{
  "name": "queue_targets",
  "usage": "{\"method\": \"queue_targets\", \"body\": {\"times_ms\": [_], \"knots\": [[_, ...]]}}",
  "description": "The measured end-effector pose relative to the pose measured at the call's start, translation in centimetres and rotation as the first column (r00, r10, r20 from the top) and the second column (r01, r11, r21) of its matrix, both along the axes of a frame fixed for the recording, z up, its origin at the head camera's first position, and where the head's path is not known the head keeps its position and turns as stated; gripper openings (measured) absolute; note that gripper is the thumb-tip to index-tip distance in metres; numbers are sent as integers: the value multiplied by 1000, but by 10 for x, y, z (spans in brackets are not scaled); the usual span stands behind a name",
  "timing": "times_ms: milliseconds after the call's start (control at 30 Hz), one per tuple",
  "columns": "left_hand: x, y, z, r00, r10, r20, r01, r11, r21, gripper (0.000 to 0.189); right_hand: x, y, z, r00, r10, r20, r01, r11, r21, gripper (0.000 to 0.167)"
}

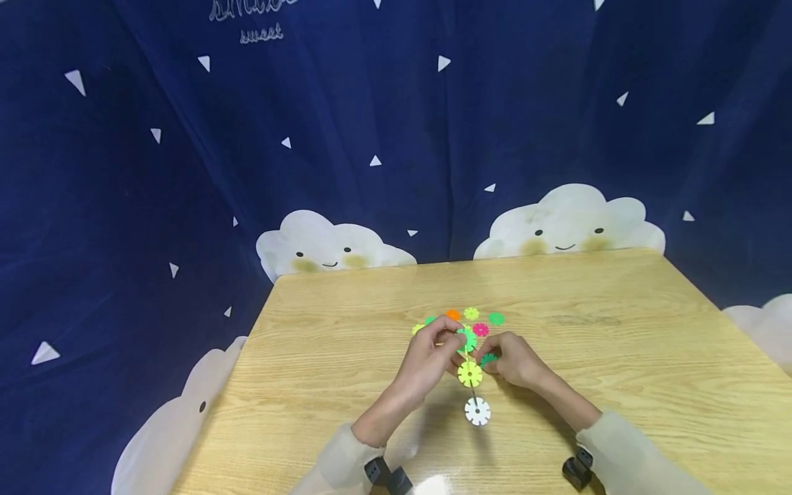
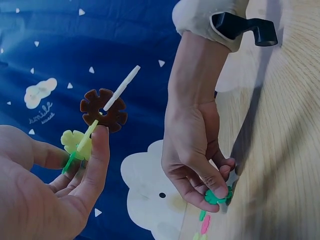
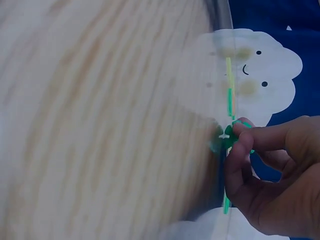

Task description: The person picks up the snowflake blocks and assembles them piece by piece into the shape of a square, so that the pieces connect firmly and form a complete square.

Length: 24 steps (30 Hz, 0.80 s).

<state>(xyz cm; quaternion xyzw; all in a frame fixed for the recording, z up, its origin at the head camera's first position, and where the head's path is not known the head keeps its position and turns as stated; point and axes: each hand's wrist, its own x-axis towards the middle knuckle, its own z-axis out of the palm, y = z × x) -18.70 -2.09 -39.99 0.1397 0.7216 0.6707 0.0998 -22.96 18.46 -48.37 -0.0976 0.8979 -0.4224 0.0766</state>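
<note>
My left hand [image 1: 427,359] pinches the green end of a chain of notched plastic discs, held above the table. From the green disc [image 1: 466,340] the chain runs through a yellow disc [image 1: 469,375] and a brown disc [image 2: 89,105] to a white disc [image 1: 477,411] at the near end. To the right, my right hand [image 1: 518,361] pinches a separate green notched disc [image 3: 231,138] between thumb and fingers, low at the tabletop. That disc [image 2: 215,197] is apart from the chain; fingers hide part of it.
Beyond the hands, several loose discs lie on the wooden table [image 1: 322,344], among them an orange disc [image 1: 453,315], a pink disc [image 1: 480,330], a green disc [image 1: 496,318] and a yellow disc [image 1: 471,313]. A dark blue curtain [image 1: 346,103] with clouds hangs behind.
</note>
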Motion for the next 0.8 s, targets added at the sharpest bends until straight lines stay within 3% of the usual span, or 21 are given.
{"method": "queue_targets", "body": {"times_ms": [367, 800], "knots": [[1, 0, 0, 1000, -8, -12, 8, 1000, 15, 18, 6, 9, 9, 990, 73, 117, -44, 971, -234, 17], [0, -1, 0, 1000, -8, -5, 8, 999, 39, 17, 21, 17, 57, 995, 67, 78, -27, 902, -431, 15]]}}
